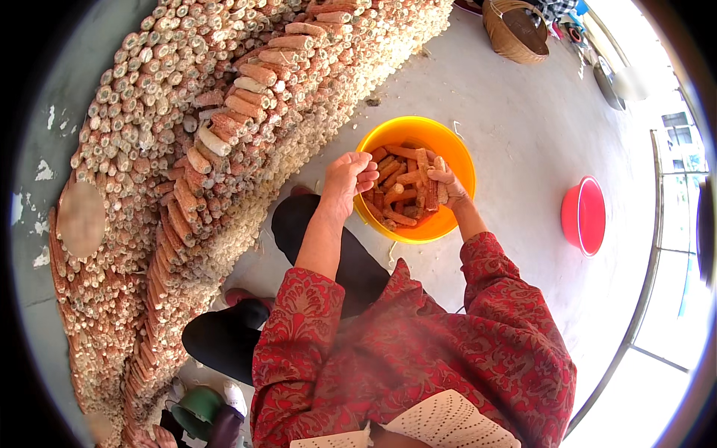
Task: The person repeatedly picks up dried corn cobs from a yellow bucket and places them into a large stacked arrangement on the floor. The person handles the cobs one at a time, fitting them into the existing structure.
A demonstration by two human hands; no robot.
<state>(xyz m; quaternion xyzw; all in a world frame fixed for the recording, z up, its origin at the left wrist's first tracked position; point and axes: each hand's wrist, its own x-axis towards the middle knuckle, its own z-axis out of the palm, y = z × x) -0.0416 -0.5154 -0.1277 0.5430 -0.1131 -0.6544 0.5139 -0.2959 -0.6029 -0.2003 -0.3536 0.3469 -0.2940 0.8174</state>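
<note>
A yellow plastic tub (462,157) stands on the floor before me, with bare orange corncobs (400,197) heaped inside. Over its right side, my right hand (455,187) grips a few corncobs (433,193), some pointing down toward the heap. My left hand (350,178) hovers at the tub's left rim with loosely bent fingers, and nothing shows in it. Both forearms come out of red patterned sleeves.
A tall stacked wall of corncobs (246,106) runs along the left. A pink basin (580,215) stands to the right, a wicker basket (504,36) at the far right. At lower left, a green container (197,411) sits near another person's hand (162,437).
</note>
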